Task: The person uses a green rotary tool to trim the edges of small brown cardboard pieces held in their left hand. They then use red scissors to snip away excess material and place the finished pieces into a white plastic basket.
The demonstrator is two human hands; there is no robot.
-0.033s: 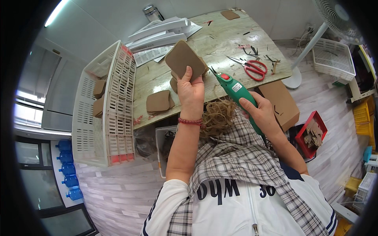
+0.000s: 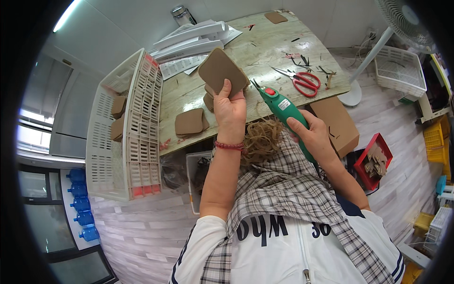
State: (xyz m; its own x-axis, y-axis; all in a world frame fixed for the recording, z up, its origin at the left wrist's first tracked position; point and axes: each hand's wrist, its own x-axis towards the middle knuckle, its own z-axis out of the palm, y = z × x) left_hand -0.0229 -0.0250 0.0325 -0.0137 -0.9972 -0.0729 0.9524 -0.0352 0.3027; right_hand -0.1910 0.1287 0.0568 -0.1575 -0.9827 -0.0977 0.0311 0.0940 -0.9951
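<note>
- At the far left, a white slatted crate (image 2: 125, 137) is stood on its side against the tabletop (image 2: 265, 52); brown cardboard pieces are seen inside it.
- Just right of the crate, two rounded brown cardboard pieces (image 2: 190, 122) are laid flat on the tabletop, one overlapping the other, near its front edge.
- Behind them, white paper sheets and strips (image 2: 194, 42) are piled toward the back of the tabletop.
- The left hand (image 2: 230, 110) is raised above the tabletop and closed around the lower edge of a rounded brown cardboard square (image 2: 220, 70), which is held upright with the thumb pressed on its near face.
- A red bead bracelet (image 2: 229, 146) is worn on the left wrist.
- More cardboard pieces (image 2: 209, 97) are partly hidden behind the left hand.
- A tangle of tan fibre shavings (image 2: 261, 139) is gathered on a checked cloth in the lap, between the two forearms.
- The right hand (image 2: 313, 137) is closed around the body of a green electric cutter (image 2: 283, 110), with the forefinger laid along its top.
- The cutter's tip is pointed up and left, near the lower right corner of the held cardboard square; contact cannot be told.
- Red-handled scissors (image 2: 302, 81) are laid on the tabletop beyond the cutter.
- A brown cardboard box (image 2: 336, 124) is set under the tabletop's right edge, and a red tray (image 2: 376, 161) of small cardboard bits is placed on the floor just beside it.
</note>
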